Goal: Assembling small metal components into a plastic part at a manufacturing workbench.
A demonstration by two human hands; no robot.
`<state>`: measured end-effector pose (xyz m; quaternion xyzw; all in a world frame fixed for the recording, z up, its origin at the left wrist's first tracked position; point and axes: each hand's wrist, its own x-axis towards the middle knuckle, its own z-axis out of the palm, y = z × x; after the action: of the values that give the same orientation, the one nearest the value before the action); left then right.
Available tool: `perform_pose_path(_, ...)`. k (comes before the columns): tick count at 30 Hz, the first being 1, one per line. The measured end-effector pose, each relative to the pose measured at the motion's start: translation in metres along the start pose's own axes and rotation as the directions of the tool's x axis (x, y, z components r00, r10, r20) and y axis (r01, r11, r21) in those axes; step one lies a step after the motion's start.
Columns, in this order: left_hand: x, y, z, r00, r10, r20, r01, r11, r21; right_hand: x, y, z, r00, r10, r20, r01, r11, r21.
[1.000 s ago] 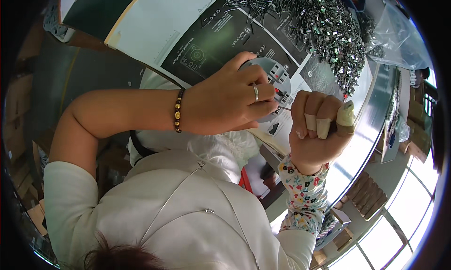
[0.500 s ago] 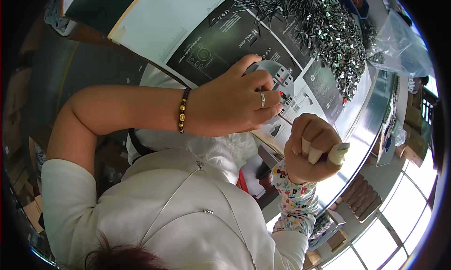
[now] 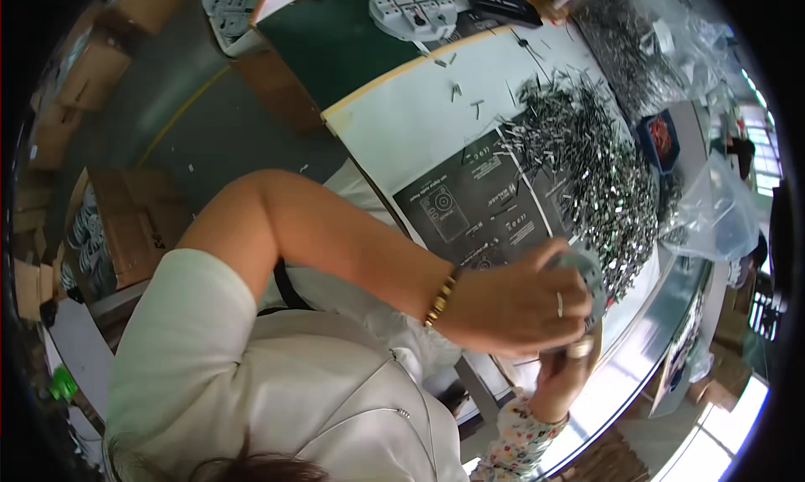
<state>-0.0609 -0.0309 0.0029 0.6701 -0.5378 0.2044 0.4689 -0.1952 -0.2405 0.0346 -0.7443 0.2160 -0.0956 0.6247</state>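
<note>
My left hand (image 3: 513,307), with a ring and a beaded bracelet, is closed round a round grey plastic part (image 3: 594,274) above the right side of the table. Fingers cover much of the part, and motion blurs it. Just below it, my right hand (image 3: 560,385) is raised with curled fingers, some in pale finger covers. Its fingertips are partly behind my left hand, so what it grips is hidden. Beyond both hands lies a large heap of small shiny metal strips (image 3: 608,201). A dark printed sheet (image 3: 444,218) lies beside the heap under my left wrist.
Farther off are a round grey socket unit (image 3: 412,14) and a black oblong case (image 3: 506,9). A blue bin (image 3: 646,138) of red parts and a clear plastic bag (image 3: 713,209) border the heap. At left stands a cardboard box (image 3: 142,230) with round grey parts.
The view has shifted, showing more of the far table. My left hand has lifted the grey part off the sheet. My right hand has come close beneath my left.
</note>
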Motion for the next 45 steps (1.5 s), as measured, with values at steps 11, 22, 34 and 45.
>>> perform_pose_path(11,-0.002,-0.240,-0.161,0.882,-0.435,0.184,0.297,0.814,0.499,-0.139,0.065,-0.316,0.467,-0.205,-0.860,-0.815,0.278,-0.509)
perform_pose_path(22,0.050,-0.143,-0.196,0.843,-0.490,0.222,0.507,0.862,-0.021,-0.006,0.026,-0.106,0.973,-0.204,-0.108,0.044,0.621,-0.783)
perform_pose_path(34,0.042,-0.074,-0.058,0.546,0.404,0.734,-0.277,0.914,-0.297,0.033,-0.012,0.015,0.927,-0.288,0.240,0.374,0.683,-0.627)
perform_pose_path(45,0.046,-0.041,-0.041,0.905,-0.093,0.416,0.246,0.912,-0.330,0.015,-0.061,0.066,0.855,-0.466,0.228,0.518,0.751,-0.409)
